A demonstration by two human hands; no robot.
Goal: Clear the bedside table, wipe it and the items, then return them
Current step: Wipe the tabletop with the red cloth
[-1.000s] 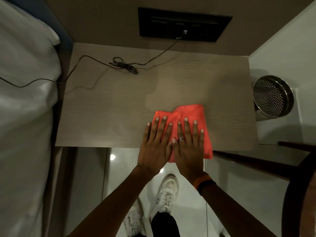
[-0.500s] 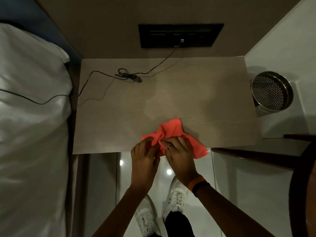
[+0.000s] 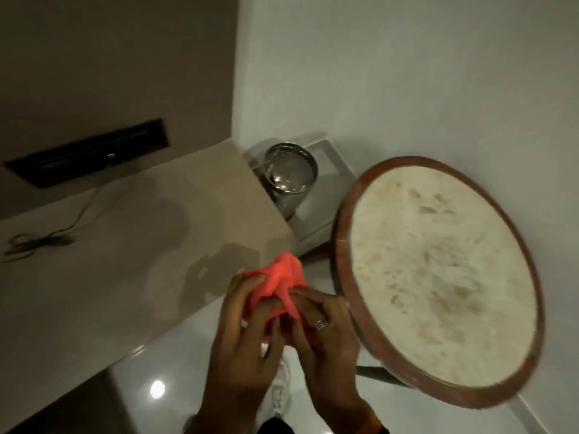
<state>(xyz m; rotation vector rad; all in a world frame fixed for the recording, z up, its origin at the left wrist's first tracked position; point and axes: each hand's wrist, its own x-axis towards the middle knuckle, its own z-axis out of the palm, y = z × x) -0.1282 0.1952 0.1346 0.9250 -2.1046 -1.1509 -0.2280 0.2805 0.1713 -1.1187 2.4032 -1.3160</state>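
Observation:
A bunched red cloth (image 3: 280,281) is held in both hands, lifted off the table just past its front right corner. My left hand (image 3: 242,336) grips its left side and my right hand (image 3: 326,336), with a ring on one finger, grips its right side. The beige bedside table (image 3: 125,261) lies to the left, bare except for a tangled black cable (image 3: 37,242) near its back left. The items taken off the table are out of view.
A round table (image 3: 438,277) with a brown rim and pale top stands right of my hands. A perforated metal bin (image 3: 289,173) sits in the corner behind the bedside table. A black socket panel (image 3: 91,151) is on the wall. Glossy floor and my white shoes are below.
The cloth went from flat under both palms to gathered and lifted off the table. My view has swung right, so the bed has left the frame and the round table has come in.

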